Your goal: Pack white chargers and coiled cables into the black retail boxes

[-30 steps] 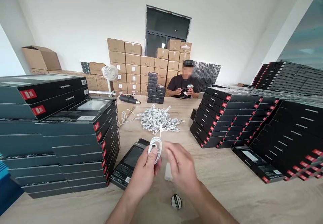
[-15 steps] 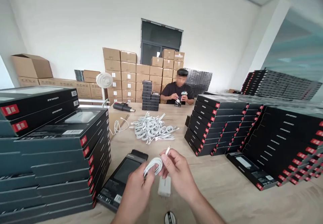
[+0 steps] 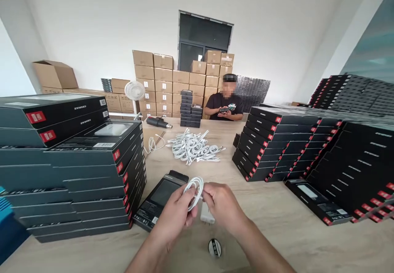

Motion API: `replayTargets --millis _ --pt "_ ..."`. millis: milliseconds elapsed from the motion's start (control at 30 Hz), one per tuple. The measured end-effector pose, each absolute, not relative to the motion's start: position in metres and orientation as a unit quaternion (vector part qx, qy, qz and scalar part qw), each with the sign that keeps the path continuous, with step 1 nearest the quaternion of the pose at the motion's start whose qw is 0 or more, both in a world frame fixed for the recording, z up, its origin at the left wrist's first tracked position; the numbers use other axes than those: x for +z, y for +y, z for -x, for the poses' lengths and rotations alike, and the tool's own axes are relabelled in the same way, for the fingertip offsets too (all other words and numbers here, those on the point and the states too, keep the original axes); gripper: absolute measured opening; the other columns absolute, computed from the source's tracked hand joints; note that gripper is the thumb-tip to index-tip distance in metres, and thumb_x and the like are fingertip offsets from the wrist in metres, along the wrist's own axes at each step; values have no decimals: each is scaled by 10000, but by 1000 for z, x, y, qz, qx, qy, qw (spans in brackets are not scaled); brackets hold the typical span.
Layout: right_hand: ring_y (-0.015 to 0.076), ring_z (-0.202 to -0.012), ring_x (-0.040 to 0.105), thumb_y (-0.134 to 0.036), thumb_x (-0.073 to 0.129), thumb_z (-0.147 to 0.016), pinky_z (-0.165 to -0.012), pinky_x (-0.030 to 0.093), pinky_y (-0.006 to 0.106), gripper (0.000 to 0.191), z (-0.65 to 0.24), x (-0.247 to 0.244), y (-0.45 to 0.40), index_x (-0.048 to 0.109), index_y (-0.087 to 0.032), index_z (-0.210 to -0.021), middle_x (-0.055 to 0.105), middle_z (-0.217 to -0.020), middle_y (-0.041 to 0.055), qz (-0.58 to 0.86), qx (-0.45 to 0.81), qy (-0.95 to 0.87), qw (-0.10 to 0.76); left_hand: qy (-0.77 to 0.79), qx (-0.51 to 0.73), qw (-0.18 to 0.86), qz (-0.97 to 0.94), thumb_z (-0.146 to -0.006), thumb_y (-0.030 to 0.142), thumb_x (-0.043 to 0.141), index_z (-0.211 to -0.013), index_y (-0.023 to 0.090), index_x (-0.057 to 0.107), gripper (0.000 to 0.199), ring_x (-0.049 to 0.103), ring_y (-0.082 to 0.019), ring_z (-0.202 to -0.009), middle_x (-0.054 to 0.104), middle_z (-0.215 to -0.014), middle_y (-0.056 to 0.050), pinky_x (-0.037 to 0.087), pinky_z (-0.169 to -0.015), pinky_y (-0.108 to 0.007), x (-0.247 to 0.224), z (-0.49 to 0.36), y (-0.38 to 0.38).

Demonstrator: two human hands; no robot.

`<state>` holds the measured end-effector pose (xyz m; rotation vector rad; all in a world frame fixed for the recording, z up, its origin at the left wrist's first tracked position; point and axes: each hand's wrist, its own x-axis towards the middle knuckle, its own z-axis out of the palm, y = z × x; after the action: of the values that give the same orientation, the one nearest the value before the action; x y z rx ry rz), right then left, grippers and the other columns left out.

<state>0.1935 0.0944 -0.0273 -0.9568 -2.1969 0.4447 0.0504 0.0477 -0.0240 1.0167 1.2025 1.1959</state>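
Observation:
A coiled white cable [image 3: 195,191] is pinched in my left hand [image 3: 177,211], its loops standing up above the fingers. My right hand [image 3: 224,205] is closed just to the right of the coil, holding part of the same cable. Below the hands lies a white charger block [image 3: 207,214], partly covered by my right hand. An open black box [image 3: 156,203] rests on the table to the left, partly behind my left hand. Nearer to me on the table is a round black-and-white item [image 3: 214,248].
Piled white cables [image 3: 193,146] lie mid-table, near a heat gun [image 3: 159,122]. Black boxes are stacked at left [image 3: 92,182] and right [image 3: 261,141]. Across the table [image 3: 246,232] sits a person [image 3: 227,102] holding a small dark box.
The view has shifted. My right hand has turned and closed over the cable end that stuck up before. The coil now stands more upright. The person opposite holds the small box lower and flatter.

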Motion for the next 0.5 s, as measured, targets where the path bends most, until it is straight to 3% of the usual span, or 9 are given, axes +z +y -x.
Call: replayTargets --millis 100,233,300,367,433,500 --pt "153 -649 553 -91 444 -900 -634 395 262 264 -193 -29 94 641 -191 -755 625 -705 21 356 158 -841 376 501 480 588 -415 -833 476 541 -737 222 494 276 273 -75 -408 455 -469 69 179 -380 -172 -21 -49 46" --pt "174 -703 603 -163 410 -969 -666 467 290 306 -194 -24 91 707 -221 -922 675 -787 32 364 212 -804 419 516 474 513 -496 -866 498 509 -760 219 514 299 373 -104 -463 496 -524 51 280 -420 -191 -27 -44 48" --pt "216 -885 644 -222 436 -984 -793 518 353 311 -195 -23 91 680 -240 -1177 707 -1000 73 367 200 -791 448 534 477 448 -536 -881 496 491 -772 217 534 303 441 -129 -524 526 -574 35 342 -471 -211 -31 -41 51" --pt "270 -1122 592 -233 504 -961 -941 503 438 371 -194 -22 92 627 -270 -1309 640 -1254 108 338 160 -803 463 547 469 398 -568 -899 486 454 -776 219 551 309 485 -153 -569 553 -609 22 391 -528 -238 -33 -39 53" --pt "310 -1232 523 -210 588 -910 -1003 474 490 331 -194 -19 90 706 -298 -1206 590 -1348 103 289 125 -823 472 551 459 367 -592 -890 469 451 -791 222 578 294 538 -182 -634 589 -643 8 429 -592 -261 -31 -38 52" --pt "320 -1208 539 -207 660 -859 -1017 464 498 188 -194 -10 84 781 -304 -966 641 -1281 82 250 105 -821 502 545 474 332 -606 -832 463 508 -783 227 615 264 591 -221 -732 616 -659 -5 456 -646 -272 -26 -39 52"
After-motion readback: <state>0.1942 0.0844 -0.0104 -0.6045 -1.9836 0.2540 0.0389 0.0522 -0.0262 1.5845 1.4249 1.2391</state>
